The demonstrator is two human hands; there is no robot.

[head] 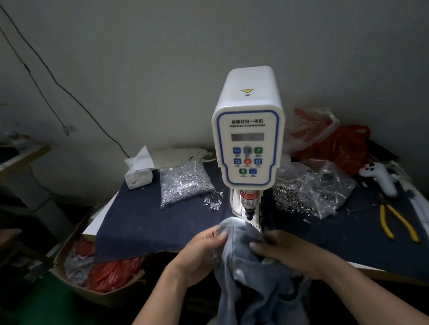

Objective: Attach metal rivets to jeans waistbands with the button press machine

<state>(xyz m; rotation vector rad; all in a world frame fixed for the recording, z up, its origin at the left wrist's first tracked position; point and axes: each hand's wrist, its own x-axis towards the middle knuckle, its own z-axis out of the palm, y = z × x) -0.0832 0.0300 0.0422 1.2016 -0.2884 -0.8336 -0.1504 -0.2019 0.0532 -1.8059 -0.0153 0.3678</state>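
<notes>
Jeans (248, 265) — soft, limp denim, bunched below press (248, 135); left hand (200, 252), right hand (285, 250) fingers pinching waistband; best held taut near rivet spot.

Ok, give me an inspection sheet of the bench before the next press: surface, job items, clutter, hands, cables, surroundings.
Surface: table covered with dark denim cloth.
Job's things: button press machine upright at centre; jeans bunched just below its punch; clear bag of rivets to the left, loose ones beside it; more bags of metal parts to the right.
Clutter: tissue pack, yellow-handled pliers, white controller, red plastic bags.
Hands: left hand and right hand both grip the jeans.
Cables: black cable hanging along the wall.
Surroundings: cardboard box of bags on the green floor.
</notes>
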